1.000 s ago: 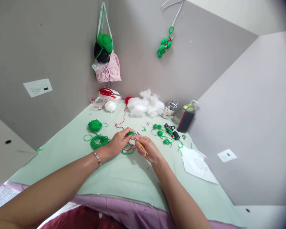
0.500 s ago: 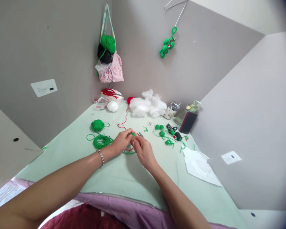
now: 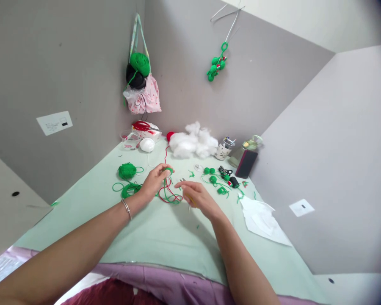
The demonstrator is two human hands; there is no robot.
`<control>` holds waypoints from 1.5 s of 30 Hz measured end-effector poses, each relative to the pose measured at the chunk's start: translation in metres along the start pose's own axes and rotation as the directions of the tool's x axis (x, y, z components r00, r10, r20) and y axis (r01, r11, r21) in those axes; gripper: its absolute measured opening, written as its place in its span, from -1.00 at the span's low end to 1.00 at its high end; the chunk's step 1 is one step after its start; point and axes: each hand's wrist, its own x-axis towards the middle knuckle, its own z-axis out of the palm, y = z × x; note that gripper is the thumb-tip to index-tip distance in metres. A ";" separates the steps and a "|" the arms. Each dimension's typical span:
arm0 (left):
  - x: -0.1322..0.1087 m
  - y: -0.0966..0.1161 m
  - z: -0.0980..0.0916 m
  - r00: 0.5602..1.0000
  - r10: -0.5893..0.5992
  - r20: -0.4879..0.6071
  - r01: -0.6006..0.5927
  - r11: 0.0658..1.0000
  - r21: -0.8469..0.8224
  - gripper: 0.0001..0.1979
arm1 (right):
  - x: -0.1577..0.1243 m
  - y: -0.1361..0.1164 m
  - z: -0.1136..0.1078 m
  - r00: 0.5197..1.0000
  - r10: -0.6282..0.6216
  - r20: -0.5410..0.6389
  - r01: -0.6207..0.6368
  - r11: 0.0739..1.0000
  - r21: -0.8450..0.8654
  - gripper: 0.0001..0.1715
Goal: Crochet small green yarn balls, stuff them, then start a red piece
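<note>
Green yarn (image 3: 164,186) downward from left hand (image 3: 154,180)

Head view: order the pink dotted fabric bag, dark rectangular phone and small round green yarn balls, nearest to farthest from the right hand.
1. Small green yarn balls, right of the right hand.
2. Dark phone, farther right.
3. Pink fabric bag, hanging back left.

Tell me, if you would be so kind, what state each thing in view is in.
Left hand: closed on small green piece
Right hand: curled around yellow tool
Red-handled scissors: lying on white packet
Phone: leaning, dark face outward
Bottle: standing, capped
Cup: standing, holding pens
Stuffing: loose, heaped
White yarn ball: wound, strand trailing
Green yarn ball: wound, strand loose
Pink bag: hanging
</note>
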 end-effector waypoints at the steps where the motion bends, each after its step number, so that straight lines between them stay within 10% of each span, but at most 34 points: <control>1: 0.001 0.000 -0.001 1.000 -0.028 -0.007 0.028 0.999 -0.034 -0.80 | 0.002 0.006 -0.008 0.993 0.004 -0.122 -0.015 0.996 -0.086 -0.61; 6: -0.003 0.000 0.004 0.991 -0.135 0.010 0.135 0.975 -0.179 -0.67 | 0.012 0.027 -0.028 0.924 -0.008 -0.383 -0.076 0.976 -0.204 -0.77; 15: -0.017 0.000 0.020 0.988 -0.145 0.058 0.154 0.967 -0.205 -0.70 | 0.012 0.012 0.022 0.992 -0.106 -0.065 0.104 0.994 -0.026 -0.73; 21: -0.014 -0.003 0.018 0.989 -0.144 0.029 0.147 0.967 -0.207 -0.72 | 0.009 0.006 0.012 0.930 -0.218 -0.295 0.248 0.967 0.067 -0.63; 45: -0.026 -0.007 0.026 0.980 -0.169 0.109 0.187 0.965 -0.186 -0.69 | 0.017 0.009 0.016 0.957 -0.092 -0.274 0.085 0.996 -0.038 -0.52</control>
